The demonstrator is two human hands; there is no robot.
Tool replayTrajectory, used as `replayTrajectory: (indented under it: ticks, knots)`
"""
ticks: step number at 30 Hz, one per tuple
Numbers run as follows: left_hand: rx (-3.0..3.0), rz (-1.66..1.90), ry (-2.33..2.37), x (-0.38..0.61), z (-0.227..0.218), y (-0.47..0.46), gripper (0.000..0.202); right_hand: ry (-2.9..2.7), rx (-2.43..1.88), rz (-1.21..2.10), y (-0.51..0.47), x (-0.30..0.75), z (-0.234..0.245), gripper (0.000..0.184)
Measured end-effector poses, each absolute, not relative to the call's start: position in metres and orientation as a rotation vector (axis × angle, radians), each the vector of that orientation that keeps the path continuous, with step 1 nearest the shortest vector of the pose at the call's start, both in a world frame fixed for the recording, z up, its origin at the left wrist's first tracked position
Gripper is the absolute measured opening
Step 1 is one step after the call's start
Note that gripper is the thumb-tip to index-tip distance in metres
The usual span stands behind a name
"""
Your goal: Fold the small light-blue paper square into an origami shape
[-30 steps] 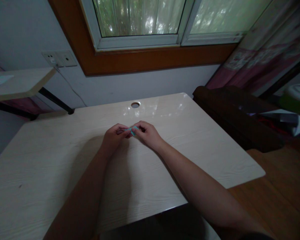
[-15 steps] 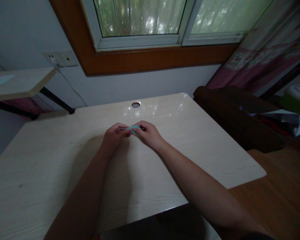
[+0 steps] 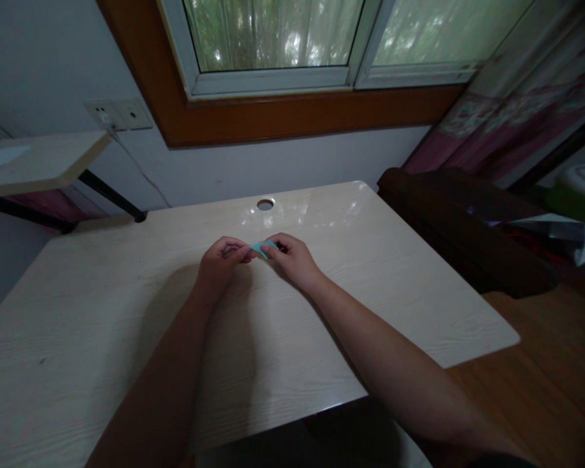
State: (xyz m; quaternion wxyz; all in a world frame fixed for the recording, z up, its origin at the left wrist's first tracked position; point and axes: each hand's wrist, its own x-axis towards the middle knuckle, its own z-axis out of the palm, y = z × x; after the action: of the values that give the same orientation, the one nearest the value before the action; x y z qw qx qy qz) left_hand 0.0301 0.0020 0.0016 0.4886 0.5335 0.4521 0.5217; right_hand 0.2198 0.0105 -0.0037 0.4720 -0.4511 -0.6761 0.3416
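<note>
My left hand [image 3: 220,263] and my right hand [image 3: 292,260] meet over the middle of a pale wooden desk [image 3: 127,325]. Between their fingertips is a small turquoise piece [image 3: 263,247], thin like folded paper. Both hands pinch it, fingers curled, the left at its left end and the right at its right end. Most of the piece is hidden by the fingers. Both forearms reach in from the bottom of the view.
A round cable hole [image 3: 265,204] sits near the desk's far edge. A window [image 3: 273,39] is above the wall, with wall sockets [image 3: 117,114] and a second tabletop [image 3: 34,159] at left. A dark chair or sofa [image 3: 458,227] stands at right beside curtains [image 3: 517,110].
The turquoise piece shows a little more between the fingertips and has turned slightly. The hands have shifted only a trifle upward.
</note>
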Motion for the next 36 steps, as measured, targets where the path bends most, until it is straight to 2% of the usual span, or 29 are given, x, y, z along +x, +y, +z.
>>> replayTrajectory:
  ticks: [4, 11, 24, 30, 36]
  knots:
    - [1.321, 1.26, 1.079, 0.0298, -0.0022, 0.0037, 0.038, -1.66, -1.11, 0.854, 0.0092, 0.219, -0.0013, 0.022]
    - [1.403, 1.165, 1.139, 0.0312, 0.0015, -0.0011, 0.031, -1.761, -1.059, 0.87, 0.0073, 0.2186, 0.0041, 0.021]
    - [1.298, 1.189, 1.136, 0.0303, 0.0018, 0.0024, 0.028, -1.785, -1.129, 0.84, 0.0082, 0.2193, 0.0014, 0.023]
    - [1.365, 1.174, 1.101, 0.0304, -0.0003, 0.0024, 0.033, -1.831, -1.105, 0.832, 0.0069, 0.2184, 0.0027, 0.023]
    - [1.407, 1.196, 1.139, 0.031, -0.0006, 0.0011, 0.027, -1.849, -1.098, 0.809, 0.0071, 0.2183, 0.0026, 0.023]
